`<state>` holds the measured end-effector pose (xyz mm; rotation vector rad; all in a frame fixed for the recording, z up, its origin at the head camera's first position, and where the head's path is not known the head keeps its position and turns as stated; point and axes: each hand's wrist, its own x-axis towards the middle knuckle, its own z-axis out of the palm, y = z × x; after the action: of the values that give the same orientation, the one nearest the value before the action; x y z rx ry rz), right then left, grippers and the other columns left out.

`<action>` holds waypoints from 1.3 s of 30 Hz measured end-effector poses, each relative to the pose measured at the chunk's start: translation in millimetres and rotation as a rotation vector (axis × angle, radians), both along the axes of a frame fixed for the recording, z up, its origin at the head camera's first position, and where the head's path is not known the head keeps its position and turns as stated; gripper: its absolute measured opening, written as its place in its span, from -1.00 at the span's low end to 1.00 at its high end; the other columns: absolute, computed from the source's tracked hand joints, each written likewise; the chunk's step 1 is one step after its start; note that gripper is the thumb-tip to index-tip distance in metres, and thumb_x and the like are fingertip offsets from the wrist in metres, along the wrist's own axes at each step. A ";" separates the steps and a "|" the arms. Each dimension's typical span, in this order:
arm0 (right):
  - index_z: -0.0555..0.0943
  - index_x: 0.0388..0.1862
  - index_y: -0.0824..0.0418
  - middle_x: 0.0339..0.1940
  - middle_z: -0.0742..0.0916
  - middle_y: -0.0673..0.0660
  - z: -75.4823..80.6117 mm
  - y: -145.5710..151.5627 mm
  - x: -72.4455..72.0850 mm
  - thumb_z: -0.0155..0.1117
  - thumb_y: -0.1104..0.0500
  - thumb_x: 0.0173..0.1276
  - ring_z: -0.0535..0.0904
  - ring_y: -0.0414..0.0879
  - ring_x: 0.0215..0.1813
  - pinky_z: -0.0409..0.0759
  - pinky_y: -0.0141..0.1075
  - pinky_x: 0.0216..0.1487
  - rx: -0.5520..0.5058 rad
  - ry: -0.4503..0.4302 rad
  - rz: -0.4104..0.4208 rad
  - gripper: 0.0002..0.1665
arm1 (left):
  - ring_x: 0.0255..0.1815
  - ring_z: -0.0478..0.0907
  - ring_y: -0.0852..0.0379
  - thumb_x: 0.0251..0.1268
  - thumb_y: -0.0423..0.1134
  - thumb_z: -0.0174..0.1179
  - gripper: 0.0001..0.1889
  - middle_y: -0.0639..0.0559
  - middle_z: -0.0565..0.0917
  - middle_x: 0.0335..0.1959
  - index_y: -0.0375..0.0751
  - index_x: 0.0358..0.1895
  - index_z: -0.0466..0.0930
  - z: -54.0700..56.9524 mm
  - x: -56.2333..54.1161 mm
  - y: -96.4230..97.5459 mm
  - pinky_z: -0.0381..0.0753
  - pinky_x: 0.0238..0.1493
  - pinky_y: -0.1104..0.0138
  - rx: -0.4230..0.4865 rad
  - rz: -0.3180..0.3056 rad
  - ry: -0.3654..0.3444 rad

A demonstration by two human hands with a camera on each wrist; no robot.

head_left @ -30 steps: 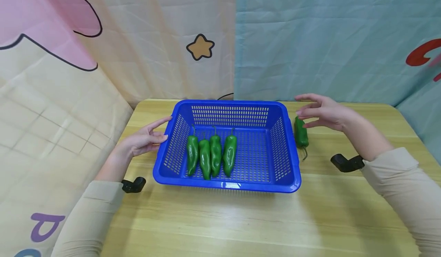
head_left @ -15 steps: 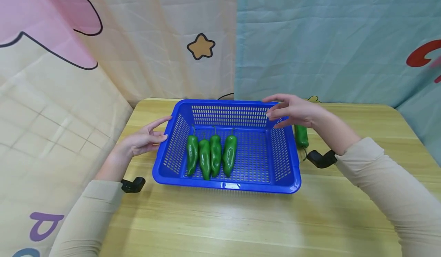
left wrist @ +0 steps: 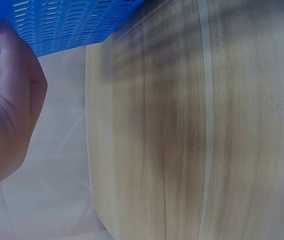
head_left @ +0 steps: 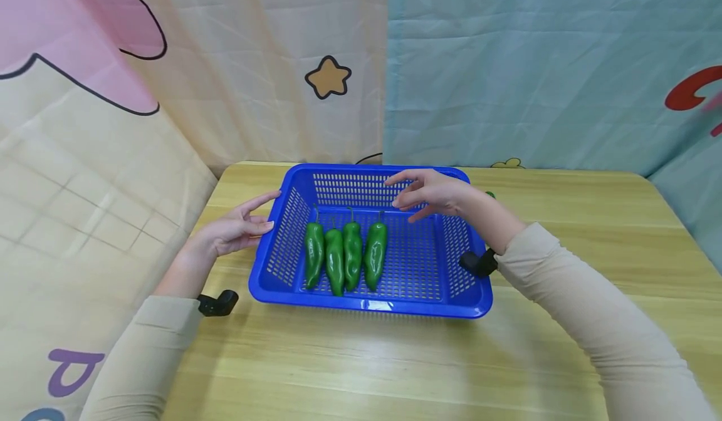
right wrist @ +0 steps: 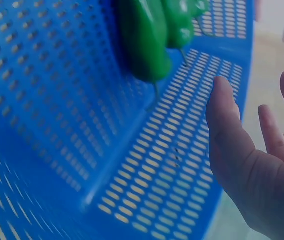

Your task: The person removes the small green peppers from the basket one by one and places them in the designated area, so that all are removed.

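Note:
A blue plastic basket (head_left: 369, 307) with slotted walls stands on the table, and several long green peppers (head_left: 375, 255) lie side by side in its left half, stems toward the back. My left hand (head_left: 237, 228) holds the basket's left rim, its thumb and index finger at the edge. In the left wrist view, fingers (left wrist: 12, 65) of that hand reach up against the outer wall under the rim. My right hand (head_left: 431, 194) hovers over the basket's back right part, holding nothing, its fingers loosely bent and apart. One more green pepper (head_left: 491, 194), outside on the right, is mostly hidden behind my right forearm.
The light wooden table (head_left: 361, 364) extends in front of the basket and to its right. Printed cloth curtains (head_left: 479, 64) close off the back and the left side. A thin black cord (head_left: 369, 156) shows behind the basket.
My right hand has moved left, from above the pepper outside the basket to over the basket's inside. My left hand, the basket and the peppers in it have stayed put.

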<state>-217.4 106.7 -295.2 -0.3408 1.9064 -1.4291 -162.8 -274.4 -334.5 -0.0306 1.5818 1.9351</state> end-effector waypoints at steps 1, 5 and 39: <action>0.24 0.37 0.27 -0.04 0.53 0.26 -3.4 -3.6 0.5 0.16 0.33 0.31 0.41 0.22 0.14 0.55 0.06 0.02 0.007 -0.010 0.001 -0.34 | -0.22 0.63 0.06 0.33 -0.56 -0.03 -0.20 -0.14 0.58 -0.14 0.04 0.50 -0.21 0.0 0.2 -0.3 0.65 -0.16 0.27 0.001 0.002 0.000; 0.28 0.36 0.26 -0.02 0.53 0.27 -19.8 -16.9 4.7 0.17 0.37 0.28 0.36 0.31 0.19 0.58 0.04 -0.03 0.064 -0.052 0.004 -0.35 | -0.21 0.63 0.06 0.33 -0.56 -0.05 -0.20 -0.13 0.59 -0.13 0.04 0.50 -0.21 -0.2 0.6 -1.3 0.66 -0.16 0.27 0.001 0.007 -0.002; 0.50 0.15 0.25 -0.26 0.56 0.21 -70.3 -45.5 21.5 0.31 0.49 0.10 0.56 -0.04 -0.30 0.67 -0.11 -0.28 0.205 0.002 -0.032 -0.42 | -0.26 0.64 0.07 0.34 -0.57 -0.07 -0.18 -0.14 0.61 -0.19 0.04 0.50 -0.28 -5.8 -0.9 -1.5 0.66 -0.19 0.30 0.073 -0.003 -0.019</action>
<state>-195.9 61.2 -365.5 -0.2140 2.0467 -1.2395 -163.7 -275.9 -340.3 -0.0165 1.4971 1.9834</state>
